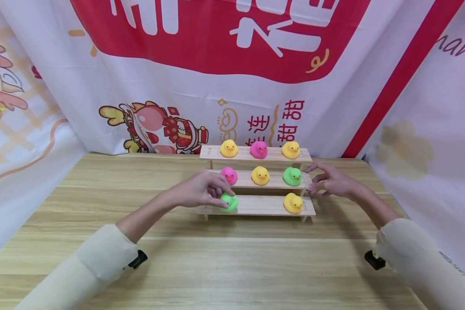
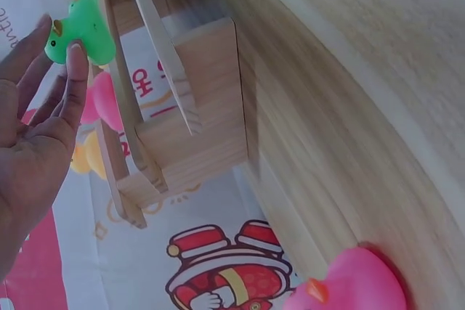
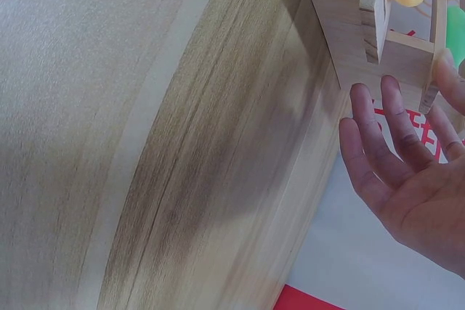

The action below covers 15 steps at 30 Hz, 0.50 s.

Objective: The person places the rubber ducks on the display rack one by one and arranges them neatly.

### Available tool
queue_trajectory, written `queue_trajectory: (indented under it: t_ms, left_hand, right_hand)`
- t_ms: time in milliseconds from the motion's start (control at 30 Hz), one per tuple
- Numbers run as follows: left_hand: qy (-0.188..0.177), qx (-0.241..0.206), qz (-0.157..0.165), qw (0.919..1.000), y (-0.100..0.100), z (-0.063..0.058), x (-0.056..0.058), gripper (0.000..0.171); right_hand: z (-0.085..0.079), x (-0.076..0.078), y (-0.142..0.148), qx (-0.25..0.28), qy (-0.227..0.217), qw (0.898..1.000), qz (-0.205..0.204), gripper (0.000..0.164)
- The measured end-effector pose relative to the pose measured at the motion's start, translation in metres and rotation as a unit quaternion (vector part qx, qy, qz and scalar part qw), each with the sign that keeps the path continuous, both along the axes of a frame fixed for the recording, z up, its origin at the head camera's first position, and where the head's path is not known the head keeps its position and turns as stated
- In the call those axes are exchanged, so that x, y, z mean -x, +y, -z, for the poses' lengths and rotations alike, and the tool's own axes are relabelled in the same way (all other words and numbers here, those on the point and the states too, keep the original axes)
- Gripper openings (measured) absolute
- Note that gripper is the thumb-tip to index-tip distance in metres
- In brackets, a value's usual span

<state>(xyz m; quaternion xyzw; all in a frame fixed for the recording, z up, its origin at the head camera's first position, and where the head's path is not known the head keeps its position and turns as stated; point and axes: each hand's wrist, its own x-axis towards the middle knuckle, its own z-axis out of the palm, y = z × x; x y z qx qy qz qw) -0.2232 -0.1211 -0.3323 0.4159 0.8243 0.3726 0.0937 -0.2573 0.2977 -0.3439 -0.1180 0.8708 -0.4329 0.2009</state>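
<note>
My left hand [image 1: 201,189] pinches a green rubber duck [image 1: 229,202] between thumb and fingertips, over the left end of the lowest tier of a three-tier wooden display stand [image 1: 259,206]. Whether the duck touches the plank I cannot tell. In the left wrist view the green duck [image 2: 83,30] sits between thumb and finger. My right hand [image 1: 331,181] is at the stand's right end with its fingers spread and nothing held. From the right wrist view, its thumb [image 3: 449,81] lies at the end of a plank; contact is unclear.
Yellow, pink and green ducks line the upper two tiers; a yellow duck [image 1: 293,203] sits on the lowest tier's right end. A pink duck [image 2: 356,284] lies on the tabletop in the left wrist view. Behind the stand hangs a printed cloth [image 1: 201,86].
</note>
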Motion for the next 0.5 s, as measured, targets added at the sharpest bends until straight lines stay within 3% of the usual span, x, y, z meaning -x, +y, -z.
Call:
queue_trajectory:
  t_ms: [267, 500]
  left_hand:
    - [0.006, -0.007, 0.012, 0.9999, 0.015, 0.004, 0.002, 0.022]
    - [0.034, -0.020, 0.047, 0.9981, 0.033, 0.004, 0.001, 0.021]
  right_hand:
    - [0.001, -0.001, 0.000, 0.007, 0.004, 1.000, -0.005, 0.058]
    - [0.000, -0.001, 0.000, 0.014, 0.003, 1.000, -0.009, 0.057]
